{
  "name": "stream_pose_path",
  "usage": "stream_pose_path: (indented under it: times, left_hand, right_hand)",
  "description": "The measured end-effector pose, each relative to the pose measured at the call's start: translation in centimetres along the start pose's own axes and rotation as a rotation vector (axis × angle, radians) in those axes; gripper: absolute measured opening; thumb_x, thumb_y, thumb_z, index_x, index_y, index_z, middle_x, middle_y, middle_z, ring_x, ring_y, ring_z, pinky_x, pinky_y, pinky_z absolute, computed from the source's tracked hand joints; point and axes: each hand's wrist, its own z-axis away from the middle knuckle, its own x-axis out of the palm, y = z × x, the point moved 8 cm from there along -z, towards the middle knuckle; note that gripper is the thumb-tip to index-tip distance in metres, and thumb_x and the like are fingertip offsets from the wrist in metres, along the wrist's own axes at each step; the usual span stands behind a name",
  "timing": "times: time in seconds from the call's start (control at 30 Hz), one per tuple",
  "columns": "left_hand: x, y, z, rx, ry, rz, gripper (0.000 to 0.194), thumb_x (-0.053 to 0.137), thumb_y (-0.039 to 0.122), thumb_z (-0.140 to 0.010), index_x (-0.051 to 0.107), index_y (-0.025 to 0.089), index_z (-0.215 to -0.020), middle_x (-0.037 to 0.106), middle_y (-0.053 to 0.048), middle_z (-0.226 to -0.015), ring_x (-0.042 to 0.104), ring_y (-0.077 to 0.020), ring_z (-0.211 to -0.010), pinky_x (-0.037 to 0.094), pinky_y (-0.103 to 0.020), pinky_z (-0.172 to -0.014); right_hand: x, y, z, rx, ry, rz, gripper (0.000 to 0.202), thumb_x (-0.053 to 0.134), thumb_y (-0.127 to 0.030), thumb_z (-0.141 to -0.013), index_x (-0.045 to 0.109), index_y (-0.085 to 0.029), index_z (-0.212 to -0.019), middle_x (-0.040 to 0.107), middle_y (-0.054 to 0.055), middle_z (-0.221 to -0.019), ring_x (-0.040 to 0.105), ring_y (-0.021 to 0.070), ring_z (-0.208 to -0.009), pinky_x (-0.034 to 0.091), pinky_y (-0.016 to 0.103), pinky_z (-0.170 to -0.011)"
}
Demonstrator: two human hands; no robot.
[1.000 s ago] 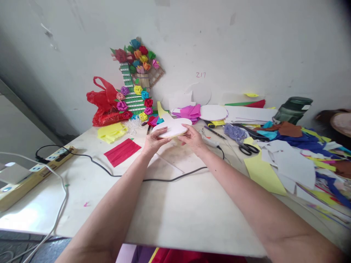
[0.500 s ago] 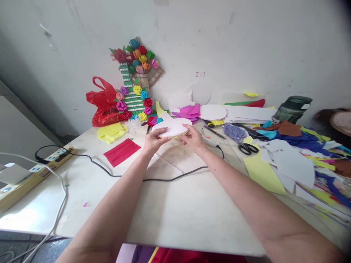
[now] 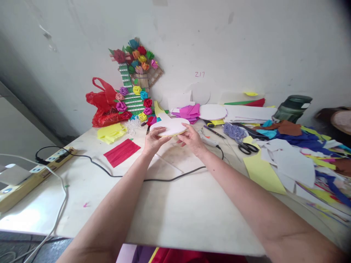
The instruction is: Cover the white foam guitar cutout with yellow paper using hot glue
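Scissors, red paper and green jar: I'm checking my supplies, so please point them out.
Scissors (image 3: 241,149): head view, on a black handle loop.
Red paper (image 3: 122,152): head view, middle of the sheet.
Green jar (image 3: 290,110): head view, on its side wall.

A pale table (image 3: 164,219) is standing against a wall. Along its left side, a yellowish power strip (image 3: 41,173) is lying at an angle, and a black cable (image 3: 101,168) is curving across the middle. A red crepe sheet (image 3: 122,152) is lying flat left of centre, with crumpled yellow paper (image 3: 111,133) and a red plastic bag (image 3: 102,106) sitting behind it. A thin white stick (image 3: 169,163) is lying near the centre. Towards the right, purple yarn (image 3: 234,132), black-handled scissors (image 3: 247,148), a pale yellow sheet (image 3: 263,173) and white paper scraps (image 3: 296,164) are crowding together.
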Motion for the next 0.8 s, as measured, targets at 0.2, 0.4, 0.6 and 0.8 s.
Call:
stream_pose_path:
  times: [0.2, 0.4, 0.6, 0.8]
  left_hand:
    - [-0.1, 0.1, 0.0, -0.022, 0.002, 0.022, 0.042, 0.079, 0.035, -0.052, 0.069, 0.018, -0.089, 0.059, -0.009, -0.104, 0.054, -0.0257, -0.103, 0.047, -0.036, -0.084]
    - [-0.3, -0.3, 0.0, -0.031, -0.006, 0.029, 0.041, 0.079, 0.034, -0.053, 0.069, 0.018, -0.090, 0.059, -0.009, -0.107, 0.054, -0.0266, -0.105, 0.047, -0.036, -0.084]
    - [0.2, -0.2, 0.2, -0.079, -0.027, 0.065, 0.040, 0.078, 0.032, -0.054, 0.069, 0.018, -0.090, 0.057, -0.009, -0.109, 0.053, -0.0262, -0.106, 0.047, -0.035, -0.084]
    - [0.5, 0.0, 0.4, -0.098, -0.025, 0.105, 0.038, 0.077, 0.030, -0.054, 0.070, 0.018, -0.089, 0.057, -0.009, -0.109, 0.052, -0.0259, -0.107, 0.046, -0.035, -0.086]
  right_hand:
    - [-0.5, 0.8, 0.6, 0.121, 0.229, -0.199, 0.092, 0.060, -0.020, -0.065, 0.006, -0.022, -0.138, 0.064, 0.003, -0.092, 0.063, 0.0118, -0.054, 0.047, 0.019, -0.042]
    - [0.5, 1.5, 0.7, 0.247, 0.204, -0.289, 0.085, 0.058, -0.012, -0.064, 0.015, -0.022, -0.136, 0.063, 0.003, -0.092, 0.064, 0.0117, -0.056, 0.046, 0.018, -0.041]
    - [0.3, 1.2, 0.6, 0.263, 0.186, -0.296, 0.052, 0.056, -0.013, -0.066, 0.043, -0.021, -0.116, 0.064, 0.000, -0.085, 0.063, 0.0100, -0.055, 0.043, 0.016, -0.039]
    - [0.0, 1.0, 0.6, 0.279, 0.203, -0.281, 0.034, 0.055, -0.012, -0.067, 0.051, -0.019, -0.099, 0.065, 0.000, -0.079, 0.061, 0.0092, -0.054, 0.042, 0.015, -0.037]
